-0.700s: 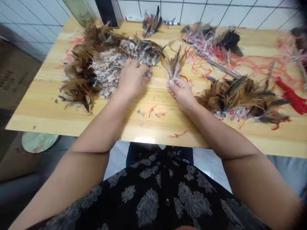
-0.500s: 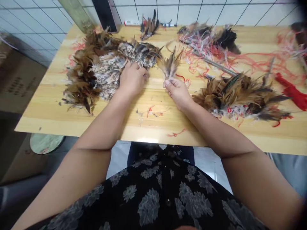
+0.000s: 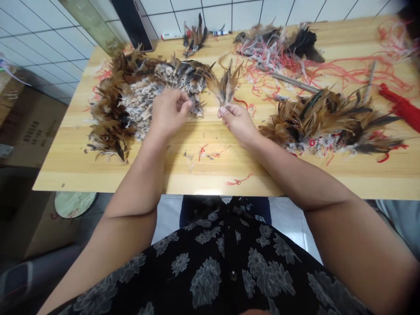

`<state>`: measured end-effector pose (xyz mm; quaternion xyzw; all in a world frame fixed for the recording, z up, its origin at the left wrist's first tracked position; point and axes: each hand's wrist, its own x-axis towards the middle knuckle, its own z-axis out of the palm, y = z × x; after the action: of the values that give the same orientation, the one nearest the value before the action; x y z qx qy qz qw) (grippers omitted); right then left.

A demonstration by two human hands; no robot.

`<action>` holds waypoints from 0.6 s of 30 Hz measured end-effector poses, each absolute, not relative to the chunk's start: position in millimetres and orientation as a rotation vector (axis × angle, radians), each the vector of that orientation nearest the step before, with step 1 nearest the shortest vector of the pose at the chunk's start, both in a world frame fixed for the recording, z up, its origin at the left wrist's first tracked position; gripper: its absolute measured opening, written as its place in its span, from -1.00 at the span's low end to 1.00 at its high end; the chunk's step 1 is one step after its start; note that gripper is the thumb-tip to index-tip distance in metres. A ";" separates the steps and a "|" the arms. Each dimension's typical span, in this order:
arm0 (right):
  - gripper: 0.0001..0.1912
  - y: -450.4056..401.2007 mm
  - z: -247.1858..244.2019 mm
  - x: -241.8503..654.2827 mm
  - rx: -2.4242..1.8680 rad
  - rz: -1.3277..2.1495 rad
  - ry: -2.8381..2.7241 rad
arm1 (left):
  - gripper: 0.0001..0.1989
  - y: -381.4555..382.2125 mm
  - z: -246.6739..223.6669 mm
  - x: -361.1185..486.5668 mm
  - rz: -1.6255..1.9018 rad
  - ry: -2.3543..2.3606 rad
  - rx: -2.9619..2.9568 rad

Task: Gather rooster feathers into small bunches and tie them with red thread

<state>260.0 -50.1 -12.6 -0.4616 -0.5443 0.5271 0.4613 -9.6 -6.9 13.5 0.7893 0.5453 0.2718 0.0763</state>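
Observation:
My right hand [image 3: 239, 122] pinches a small bunch of brown feathers [image 3: 226, 85] by its base between thumb and fingers, with the tips fanned upward. Over the right side of a large feather pile [image 3: 131, 100], my left hand [image 3: 169, 110] is closed, its fingers curled against the thumb. Whatever may be between those fingertips is too small or hidden to make out. The pile has brown feathers around its outside and pale, fluffy quill ends inside. Beside my right forearm lies a second heap of brown feathers [image 3: 328, 118] with red and white bits along its near edge.
Tangled red and white strings [image 3: 275, 57] with dark feathers lie at the back. A thin rod [image 3: 295, 83], a red string bundle [image 3: 400, 107], a marker [image 3: 172, 36] and a small feather bunch [image 3: 196, 37] are on the wooden table [image 3: 98, 177]. A phone [image 3: 133, 24] leans against the wall.
My left hand has drawn slightly left over the pile, its fingers more curled together. My right hand still holds the feather bunch in nearly the same place. The camera view has tilted a little.

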 end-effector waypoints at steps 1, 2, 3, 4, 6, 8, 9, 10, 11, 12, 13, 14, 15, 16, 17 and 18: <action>-0.53 -50.1 -13.2 260.3 -1.138 1.297 -1.340 | -0.75 -6.4 12.4 -10.5 0.824 1.706 2.351; -0.52 -50.2 -13.8 260.6 -1.139 1.296 -1.340 | -0.74 -6.8 11.9 -10.2 0.803 1.764 2.337; -0.52 -50.3 -14.3 261.0 -1.140 1.293 -1.338 | -0.74 -8.3 12.1 -8.4 0.754 1.808 2.322; -0.52 -50.3 -15.1 261.5 -1.139 1.290 -1.337 | -0.73 -10.8 13.0 -5.1 0.689 1.840 2.307; -0.53 -50.0 -17.1 262.6 -1.132 1.286 -1.338 | -0.68 -17.9 15.5 5.4 0.555 1.877 2.283; -0.52 -49.2 -19.5 263.7 -1.121 1.285 -1.350 | -0.63 -25.1 17.0 18.0 0.478 1.894 2.279; -0.51 -48.7 -20.6 264.2 -1.116 1.284 -1.358 | -0.62 -27.7 17.2 23.5 0.457 1.901 2.279; -0.50 -48.4 -21.3 264.6 -1.113 1.283 -1.365 | -0.64 -29.4 17.3 27.9 0.443 1.906 2.280; -0.48 -48.2 -21.7 264.8 -1.115 1.279 -1.368 | -0.69 -30.5 17.7 31.0 0.428 1.909 2.278; -0.47 -48.2 -21.7 265.0 -1.118 1.275 -1.370 | -0.75 -30.9 18.7 32.6 0.411 1.911 2.270; -0.46 -48.4 -21.4 265.1 -1.122 1.272 -1.370 | -0.83 -31.2 20.6 32.9 0.390 1.908 2.257; -0.46 -48.7 -20.7 265.1 -1.125 1.271 -1.370 | -0.90 -31.5 23.5 32.2 0.364 1.903 2.234; -0.46 -49.2 -19.9 265.1 -1.128 1.271 -1.369 | -0.95 -32.1 27.3 30.9 0.342 1.892 2.204; -0.47 -49.6 -19.1 265.0 -1.130 1.271 -1.369 | -0.96 -32.9 31.5 29.1 0.324 1.873 2.171; -0.48 -50.0 -18.3 264.8 -1.132 1.271 -1.371 | -0.95 -33.9 35.5 27.3 0.325 1.855 2.140; -0.49 -50.3 -17.5 264.6 -1.134 1.271 -1.375 | -0.94 -34.9 38.7 25.5 0.350 1.843 2.121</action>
<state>264.6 -50.3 -17.5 -0.4603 -0.5583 0.5161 0.4583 25.5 -34.9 38.7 0.7401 0.6430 0.1221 0.1545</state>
